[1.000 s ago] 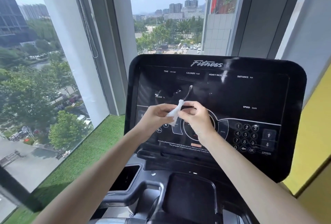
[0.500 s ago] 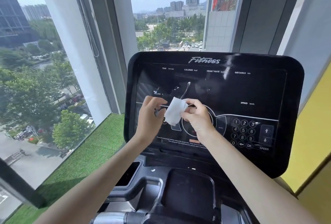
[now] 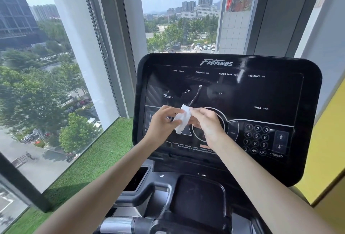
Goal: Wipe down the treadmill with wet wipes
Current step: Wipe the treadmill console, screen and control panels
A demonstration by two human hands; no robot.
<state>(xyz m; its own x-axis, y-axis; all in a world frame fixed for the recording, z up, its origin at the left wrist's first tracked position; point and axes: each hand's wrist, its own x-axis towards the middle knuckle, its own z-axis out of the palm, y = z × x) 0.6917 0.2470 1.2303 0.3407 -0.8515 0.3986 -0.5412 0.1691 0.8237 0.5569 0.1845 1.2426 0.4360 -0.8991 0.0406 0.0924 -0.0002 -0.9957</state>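
Head view: the left hand (image 3: 164, 121) and right hand (image 3: 207, 123) meet in front of the console (image 3: 280, 93). Each pinches one side of the wipe (image 3: 183, 119) with curled fingers, the left at its lower edge and the right at its top corner. The wipe is a small, partly folded white wad held over the left-centre of the panel. Whether it touches the glass or hangs just off it I cannot tell from this angle. The likely step is opening or refolding it before a pass. The main risk is the controls: the wad sits right over the printed touch keys, with the keypad (image 3: 256, 137) near on the right, so a firm wet stroke could trigger a setting or start the machine. A wad this small would cover little and probably leave streaks on the glossy black face. A pale streak (image 3: 196, 95) already shows above the hands, though it may be only a reflection. With just fingertip pinches, a tug from either side could pull the wipe free and drop it toward the tray (image 3: 197, 200) below.
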